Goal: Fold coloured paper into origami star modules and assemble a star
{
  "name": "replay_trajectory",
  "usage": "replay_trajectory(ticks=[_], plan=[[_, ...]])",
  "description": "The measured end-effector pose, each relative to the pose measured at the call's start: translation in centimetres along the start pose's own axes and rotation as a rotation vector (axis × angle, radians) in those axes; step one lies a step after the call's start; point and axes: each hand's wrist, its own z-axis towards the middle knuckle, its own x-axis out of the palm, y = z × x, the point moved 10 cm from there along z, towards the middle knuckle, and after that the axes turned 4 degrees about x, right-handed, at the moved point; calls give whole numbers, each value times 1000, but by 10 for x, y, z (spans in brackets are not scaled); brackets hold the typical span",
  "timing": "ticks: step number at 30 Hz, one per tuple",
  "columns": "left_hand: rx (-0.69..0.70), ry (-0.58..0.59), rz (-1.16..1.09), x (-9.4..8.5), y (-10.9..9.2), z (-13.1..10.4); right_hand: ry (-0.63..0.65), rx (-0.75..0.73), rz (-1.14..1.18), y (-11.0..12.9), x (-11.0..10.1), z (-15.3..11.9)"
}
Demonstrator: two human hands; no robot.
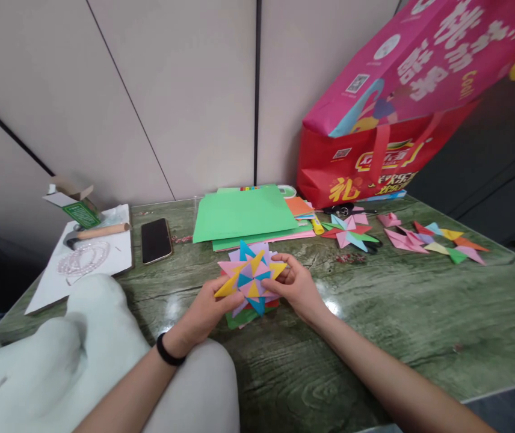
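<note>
Both hands, forearms converging from below, grip a multicoloured paper star (251, 278) just above the green desk (397, 313): left hand (203, 316) closed on its lower-left edge, right hand (296, 285) pinching its right side. Green paper sheets (243, 213) lie behind.

A black phone (156, 240) lies left of stacked green paper (243, 215); folded stars (348, 231) sit before red bags (366, 162).

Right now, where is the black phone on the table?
In the head view, the black phone lies flat on the green table, left of the green paper stack and right of the white board, beyond the left hand.
</note>
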Motion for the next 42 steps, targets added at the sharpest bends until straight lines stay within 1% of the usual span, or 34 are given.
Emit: replay_trajectory(ticks=[1, 2, 3, 5, 7, 9, 11, 12, 13, 15, 16, 18, 20, 24, 29, 33, 35, 36, 39, 40, 42], plan=[[7, 42, -58, 4, -3, 0, 0, -11, -8, 4, -2, 2], [-3, 59, -96, 6, -4, 0, 2, -25, -22, 8, -4, 3], [-12, 62, -111, 7, -5, 0, 10, -44, -38, 12, -4, 3], [-17, 49, -66, 5, -5, 2, 42, -76, -66, 17, -1, 1], [-13, 40, 63, 3, -3, 3, 94, -92, -98, 18, 7, -2], [15, 21, 237, -1, -4, 3, 143, -109, -159, 15, 16, -6], [55, -15, 406, -4, -9, 3, 117, -179, -253, 16, 18, -10], [73, -38, 474, -6, -12, 2, 65, -252, -311, 21, 15, -13], [88, -63, 528, -7, -15, 2, -6, -356, -384, 29, 12, -17], [121, -105, 594, -7, -21, 1, -140, -622, -559, 52, 11, -33], [136, -119, 609, -7, -24, 1, -182, -751, -653, 61, 15, -42], [155, -123, 624, -5, -26, 1, -207, -942, -809, 72, 26, -57], [148, -119, 639, -4, -24, 1, -191, -1022, -898, 76, 35, -64], [140, -109, 616, -4, -21, 2, -182, -1066, -924, 77, 40, -67], [154, -102, 537, -1, -22, 2, -182, -1050, -940, 76, 41, -65], [158, -83, 535, 2, -23, 1, -239, -1043, -947, 78, 39, -68], [159, -74, 542, 3, -23, 2, -246, -1042, -939, 78, 38, -69], [161, -68, 546, 3, -22, 2, -225, -1039, -926, 77, 39, -69], [181, -51, 583, 2, -20, 2, -102, -1027, -862, 73, 45, -67], [188, -45, 603, 2, -20, 1, -77, -1022, -836, 72, 46, -67], [193, -24, 641, 4, -18, 1, -70, -1001, -802, 71, 44, -65]])
